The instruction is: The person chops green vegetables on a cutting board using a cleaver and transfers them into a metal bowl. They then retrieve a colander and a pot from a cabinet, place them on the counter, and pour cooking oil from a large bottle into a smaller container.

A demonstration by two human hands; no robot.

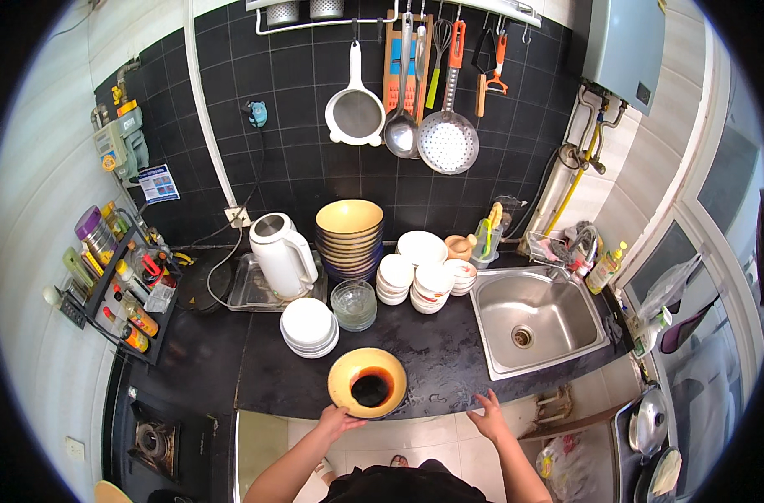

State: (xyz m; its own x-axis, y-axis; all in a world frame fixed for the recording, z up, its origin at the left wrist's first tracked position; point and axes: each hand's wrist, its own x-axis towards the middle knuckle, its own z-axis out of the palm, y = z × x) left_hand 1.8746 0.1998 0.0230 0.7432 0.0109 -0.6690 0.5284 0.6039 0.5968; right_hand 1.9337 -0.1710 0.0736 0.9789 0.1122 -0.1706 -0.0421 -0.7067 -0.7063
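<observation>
A wide bowl (344, 373), yellow inside with a dark rim, sits at the front edge of the black counter. Dark liquid (370, 388) with a reddish-brown edge pools in its bottom. My left hand (341, 420) grips the bowl at its near left side, with part of the fingers hidden against it. My right hand (487, 414) is off to the right, in front of the counter edge, fingers apart and holding nothing. Just behind the bowl are a stack of white plates (307, 322) and a stack of clear glass bowls (353, 303).
A tall stack of yellow bowls (349, 220) stands beside a white kettle (279, 256) on a metal tray. White bowl stacks (432, 281) are left of the steel sink (537, 318). A bottle rack (130, 293) is at left, above a gas burner (153, 439). Water wets the counter (445, 356).
</observation>
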